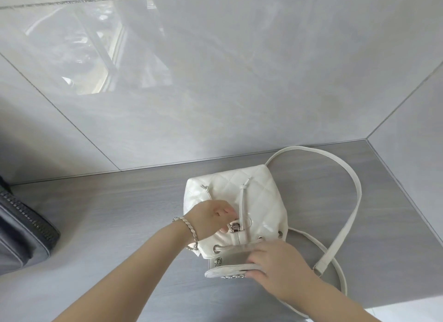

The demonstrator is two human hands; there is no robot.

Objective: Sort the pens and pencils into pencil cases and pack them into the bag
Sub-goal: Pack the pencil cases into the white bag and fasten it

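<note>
Your left hand [211, 216] pinches the metal clasp [233, 228]. Your right hand [271, 261], at 5 o'clock from it, curls its fingers over the open flap [227, 271]. Both are parts of the bag [254, 192], which lies on the counter [119, 214]. It looks light, soft and glossy, so probably slippery: hold it by the flap or rim, not the strap [347, 202]. A dark pouch [24, 228] sits at 9 o'clock.

Grey wood-grain counter [119, 214]: white quilted bag [261, 197] mid-right, dark zipped case [21, 228] far left
</note>
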